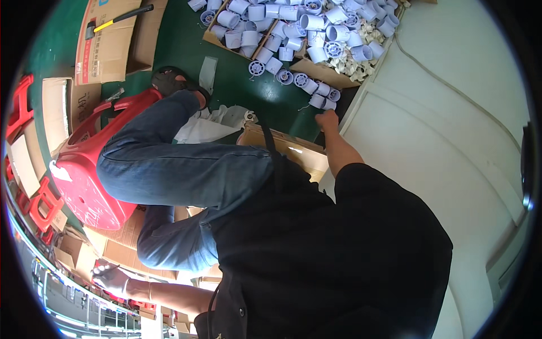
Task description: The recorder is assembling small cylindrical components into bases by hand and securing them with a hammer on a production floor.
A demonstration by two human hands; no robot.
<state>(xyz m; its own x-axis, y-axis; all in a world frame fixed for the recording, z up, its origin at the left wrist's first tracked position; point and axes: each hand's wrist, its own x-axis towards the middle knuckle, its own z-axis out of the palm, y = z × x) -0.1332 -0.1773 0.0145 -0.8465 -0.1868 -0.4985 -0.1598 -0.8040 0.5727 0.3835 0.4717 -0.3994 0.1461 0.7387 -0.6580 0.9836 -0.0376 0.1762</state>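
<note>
My right hand (327, 120) reaches out at the upper right, its fingers curled at the near end of a row of pale purple plastic cup-shaped parts (317, 100). The fingertips are right by the nearest cups; what they hold, if anything, is hidden. Far to the lower left, my left hand (110, 279) looks pale, as if gloved, with bent fingers beside an open cardboard box (76, 254). Something thin and dark shows at those fingers, too small to name. An open carton (293, 152) stands between my body and the cups.
Many more purple cups (248, 37) fill cartons at the top, beside white plastic pieces (361, 68). A red plastic stool (90, 186) is by my leg. A hammer (118, 21) lies on a carton at the upper left. A white wall (440, 130) bounds the right side.
</note>
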